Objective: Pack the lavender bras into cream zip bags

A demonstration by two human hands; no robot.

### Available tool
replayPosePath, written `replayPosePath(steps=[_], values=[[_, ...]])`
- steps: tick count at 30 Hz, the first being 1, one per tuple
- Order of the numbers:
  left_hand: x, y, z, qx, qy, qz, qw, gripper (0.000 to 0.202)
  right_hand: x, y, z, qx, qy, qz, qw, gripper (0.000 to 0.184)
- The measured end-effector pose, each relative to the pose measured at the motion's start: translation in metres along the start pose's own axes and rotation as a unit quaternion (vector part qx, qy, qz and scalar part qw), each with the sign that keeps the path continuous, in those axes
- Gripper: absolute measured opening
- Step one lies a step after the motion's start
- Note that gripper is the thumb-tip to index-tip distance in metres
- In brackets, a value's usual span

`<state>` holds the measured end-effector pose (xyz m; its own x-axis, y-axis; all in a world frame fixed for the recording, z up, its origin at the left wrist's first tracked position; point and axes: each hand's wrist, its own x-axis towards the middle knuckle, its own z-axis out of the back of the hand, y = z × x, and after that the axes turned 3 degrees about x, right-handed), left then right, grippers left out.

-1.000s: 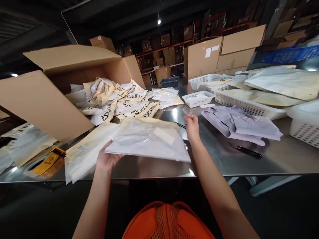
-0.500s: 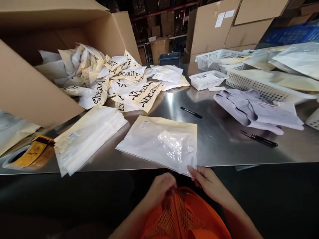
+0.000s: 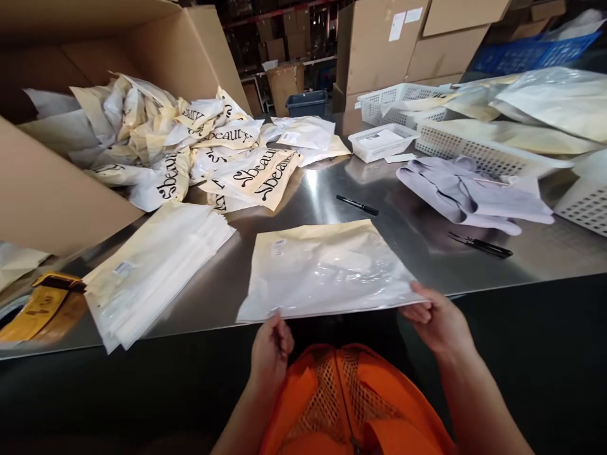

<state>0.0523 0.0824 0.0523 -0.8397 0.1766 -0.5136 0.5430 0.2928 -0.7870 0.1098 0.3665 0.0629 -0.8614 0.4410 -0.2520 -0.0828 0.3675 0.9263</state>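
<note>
A flat plastic packaging bag (image 3: 322, 272), whitish with a cream back edge and a small label, lies over the front edge of the metal table. My left hand (image 3: 274, 344) pinches its near edge toward the left corner. At the near right corner, my right hand (image 3: 434, 316) grips the same bag between thumb and curled fingers. Just left of it rests a stack of similar bags (image 3: 156, 265). A black pen (image 3: 357, 205) lies behind the bag, and black-handled tweezers (image 3: 481, 245) lie to the right.
A big cardboard box (image 3: 61, 189) on its side spills printed bags (image 3: 265, 174) at the back left. An orange tape dispenser (image 3: 40, 309) sits at the left edge. Folded lilac cloth (image 3: 474, 196), a small white basket (image 3: 383, 142) and a larger basket (image 3: 488, 148) stand right.
My left hand has moved left and taken hold of the bag's near edge. My right hand has shifted right with its corner, and the bag has turned square to me. The view has swung slightly right.
</note>
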Motion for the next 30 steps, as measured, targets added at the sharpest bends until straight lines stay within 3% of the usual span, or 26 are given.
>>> replayPosePath(steps=[3, 5, 7, 10, 12, 15, 18, 22, 25, 30], values=[[-0.012, -0.001, 0.044, 0.091, -0.05, -0.04, 0.994, 0.051, 0.011, 0.005, 0.011, 0.048, -0.051, 0.025, 0.997, 0.059], [-0.024, 0.006, 0.064, 0.252, -0.076, -0.103, 0.959, 0.05, 0.011, 0.002, 0.015, 0.048, -0.082, 0.019, 0.995, 0.057], [-0.035, 0.012, 0.072, 0.405, -0.148, -0.254, 0.866, 0.045, 0.004, -0.005, 0.014, -0.019, -0.099, -0.011, 0.995, 0.07], [-0.049, 0.01, 0.058, 0.498, -0.224, -0.521, 0.656, 0.029, -0.011, -0.018, 0.005, -0.168, -0.107, -0.047, 0.979, 0.068], [-0.052, 0.003, 0.037, 0.528, -0.18, -0.61, 0.563, 0.014, -0.018, -0.025, -0.002, -0.185, -0.088, -0.051, 0.977, 0.062], [-0.047, -0.005, 0.005, 0.611, -0.085, -0.619, 0.486, 0.027, -0.022, -0.032, -0.007, -0.13, -0.072, -0.043, 0.988, 0.059], [-0.035, -0.002, -0.014, 0.675, -0.033, -0.585, 0.449, 0.034, -0.018, -0.036, -0.002, -0.098, -0.111, -0.007, 0.989, 0.054], [-0.019, 0.014, -0.016, 0.708, 0.011, -0.547, 0.447, 0.04, -0.013, -0.039, 0.01, -0.089, -0.143, 0.013, 0.986, 0.052], [-0.016, 0.026, -0.015, 0.72, 0.005, -0.537, 0.438, 0.043, -0.01, -0.041, 0.014, -0.101, -0.151, 0.011, 0.983, 0.053], [-0.024, 0.035, -0.021, 0.724, -0.016, -0.563, 0.398, 0.043, -0.006, -0.047, 0.017, -0.13, -0.17, 0.031, 0.976, 0.055]])
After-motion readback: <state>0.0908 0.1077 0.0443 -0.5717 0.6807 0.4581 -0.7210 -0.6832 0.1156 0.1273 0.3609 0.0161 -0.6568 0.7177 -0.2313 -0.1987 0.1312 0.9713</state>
